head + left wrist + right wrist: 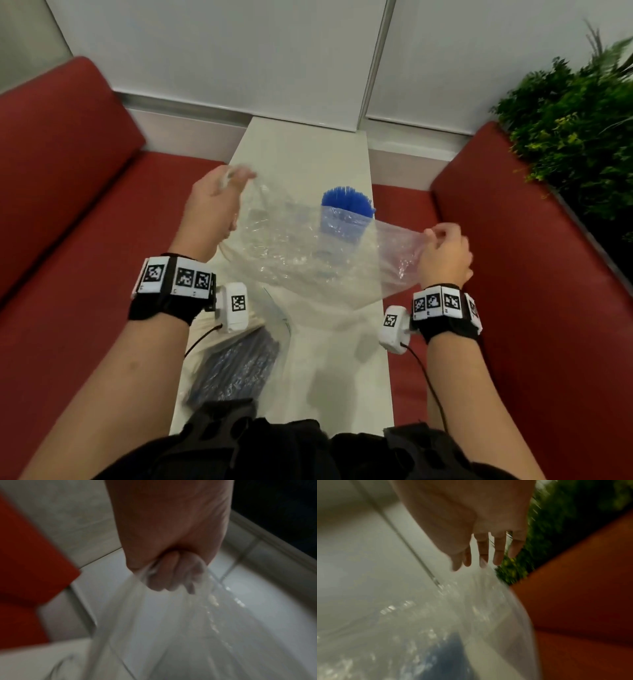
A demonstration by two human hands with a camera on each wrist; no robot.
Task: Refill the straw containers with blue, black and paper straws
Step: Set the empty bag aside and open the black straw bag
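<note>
Both hands stretch a clear plastic bag (301,253) above the white table (346,349): left hand (214,205) clenched on its corner at ten o'clock, right hand (445,251) pinching its edge at three. Blue straws (347,200) (upright in a clear container) stand behind at twelve o'clock.

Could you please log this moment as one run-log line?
left hand: holds clear bag | right hand: pinches bag | blue straws: in container, table

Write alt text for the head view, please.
Both hands, left hand and right hand, stretch a clear plastic bag above a white table. Blue straws stand in a container behind it; a dark straw packet lies nearer.
</note>
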